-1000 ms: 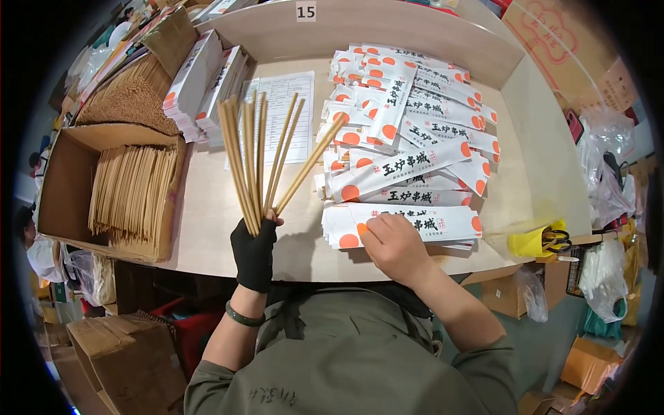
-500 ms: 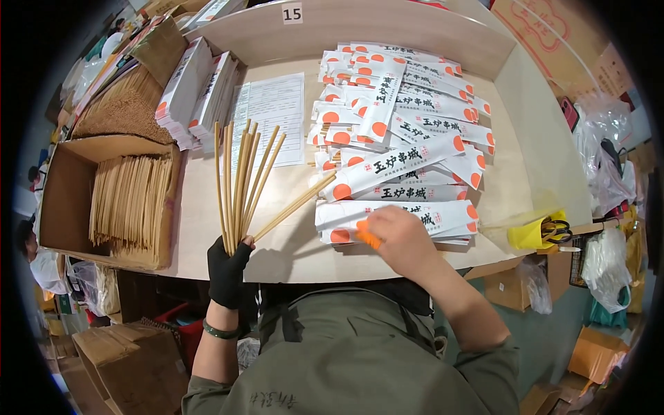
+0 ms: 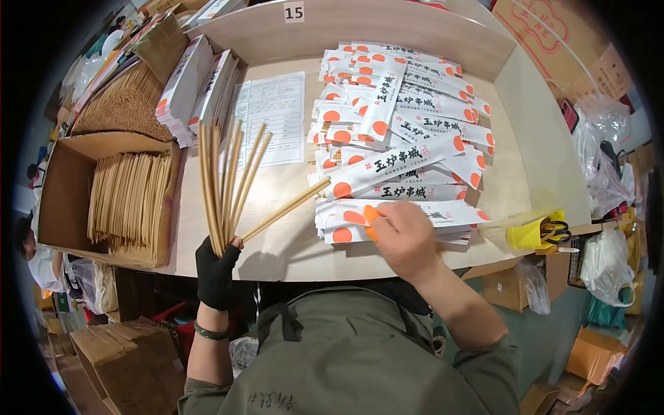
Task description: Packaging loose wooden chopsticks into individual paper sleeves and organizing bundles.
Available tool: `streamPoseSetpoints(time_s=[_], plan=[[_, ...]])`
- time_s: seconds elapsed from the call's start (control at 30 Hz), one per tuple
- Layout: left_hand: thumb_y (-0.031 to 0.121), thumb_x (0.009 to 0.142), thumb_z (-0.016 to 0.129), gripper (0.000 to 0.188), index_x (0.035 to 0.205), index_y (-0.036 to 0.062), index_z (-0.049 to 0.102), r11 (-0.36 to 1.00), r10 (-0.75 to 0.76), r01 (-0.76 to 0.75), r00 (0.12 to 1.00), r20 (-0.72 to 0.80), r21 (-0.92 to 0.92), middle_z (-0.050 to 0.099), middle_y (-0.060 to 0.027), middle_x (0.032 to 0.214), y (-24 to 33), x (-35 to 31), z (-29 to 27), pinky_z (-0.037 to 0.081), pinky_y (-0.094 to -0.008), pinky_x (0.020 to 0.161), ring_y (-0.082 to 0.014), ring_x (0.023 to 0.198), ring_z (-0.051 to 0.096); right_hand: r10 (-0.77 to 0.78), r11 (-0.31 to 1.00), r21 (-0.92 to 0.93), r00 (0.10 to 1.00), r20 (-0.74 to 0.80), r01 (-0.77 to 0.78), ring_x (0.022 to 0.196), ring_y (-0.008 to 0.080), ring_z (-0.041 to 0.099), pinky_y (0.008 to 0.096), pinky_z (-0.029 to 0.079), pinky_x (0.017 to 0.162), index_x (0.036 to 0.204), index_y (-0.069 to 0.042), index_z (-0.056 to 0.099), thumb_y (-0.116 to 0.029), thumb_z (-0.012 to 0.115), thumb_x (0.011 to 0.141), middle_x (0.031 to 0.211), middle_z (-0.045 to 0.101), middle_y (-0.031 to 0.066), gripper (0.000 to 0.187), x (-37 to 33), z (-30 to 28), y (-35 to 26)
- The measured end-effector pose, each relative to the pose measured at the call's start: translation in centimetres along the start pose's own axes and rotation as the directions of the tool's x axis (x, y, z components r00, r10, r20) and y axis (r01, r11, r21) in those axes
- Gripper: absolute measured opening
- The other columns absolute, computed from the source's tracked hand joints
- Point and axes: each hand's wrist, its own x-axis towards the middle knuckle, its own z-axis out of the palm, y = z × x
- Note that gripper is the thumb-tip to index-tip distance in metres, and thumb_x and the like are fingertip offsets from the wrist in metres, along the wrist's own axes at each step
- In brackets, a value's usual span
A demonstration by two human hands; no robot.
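While my left hand [image 3: 218, 275], lower left, grasps sticks [image 3: 218, 211], their splay risks drops; right hand [image 3: 407, 238]: grip I cannot tell.

Head view: high, wide and facing down

Your view comes from the left of two fisheye cameras worn side by side on your head. It looks down and a little forward over the table [image 3: 297, 181], upright and unmirrored, so your left is its left. Your clothed front [image 3: 346, 353] fills 6 o'clock, and the back board [image 3: 387, 24] runs across 12. Your left hand [image 3: 218, 273] shows at 8 o'clock, your right hand [image 3: 404, 238] near 4, both well within the frame. Straight edges bend toward the dark rim.
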Motion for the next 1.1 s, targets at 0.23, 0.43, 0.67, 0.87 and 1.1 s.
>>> streamPoseSetpoints(time_s=[0.23,0.43,0.67,0.87,1.1], plan=[[0.012,0.085,0.064,0.011,0.087,0.0018,0.062,0.982,0.072,-0.078,0.997,0.041,0.17,0.058,0.0017,0.071,-0.8,-0.6,0.7,0.037,-0.02,0.057,-0.0041,0.062,0.048,0.215,0.957,0.173,0.968,0.126,-0.235,0.062,0.0244,0.051,0.0325,0.043,0.053,0.073,-0.002,0.059,-0.008,0.073,0.072,0.072,0.052,0.0084,0.015,-2.2,2.6,0.7],[0.011,0.084,0.064,0.011,0.086,0.0005,0.061,0.98,0.006,-0.016,0.999,0.053,0.198,0.058,0.0,0.073,-0.1,-0.4,0.1,0.041,-0.0232,0.063,-0.0077,0.067,0.051,0.559,0.465,0.483,0.669,0.491,-0.742,0.066,0.0054,0.044,0.0222,0.038,0.058,0.072,-0.001,0.057,-0.009,0.076,0.079,0.074,0.048,-0.0012,0.021,-0.2,1.0,1.3],[0.01,0.082,0.067,0.013,0.086,-0.0003,0.061,0.961,0.024,-0.08,0.978,0.207,0.266,0.06,-0.0023,0.075,1.8,0.5,-0.8,0.044,-0.0255,0.066,-0.0095,0.072,0.054,0.536,0.277,0.554,0.605,0.588,-0.785,0.067,0.0081,0.047,0.0234,0.041,0.062,0.076,-0.001,0.062,-0.006,0.075,0.077,0.074,0.051,-0.0001,0.014,0.1,0.1,1.9],[0.017,0.093,0.058,0.018,0.096,-0.0003,0.059,0.959,0.281,-0.276,0.955,0.092,-0.061,0.065,-0.0118,0.102,2.7,2.7,2.6,0.048,-0.0315,0.083,-0.0188,0.093,0.061,0.158,0.986,0.038,0.979,0.128,-0.164,0.074,0.0243,0.055,0.0352,0.046,0.065,0.079,-0.002,0.064,-0.012,0.074,0.073,0.078,0.058,0.0061,0.015,2.4,0.3,1.2],[0.028,0.094,0.055,0.024,0.096,0.0042,0.052,0.887,0.354,-0.241,0.903,0.244,-0.395,0.061,-0.0205,0.116,4.1,6.2,4.4,0.046,-0.0368,0.093,-0.026,0.108,0.059,0.148,0.978,0.102,0.951,0.272,-0.182,0.076,0.0263,0.057,0.036,0.047,0.067,0.082,-0.003,0.066,-0.013,0.072,0.076,0.078,0.06,0.0084,0.012,7.7,-4.8,4.1]])
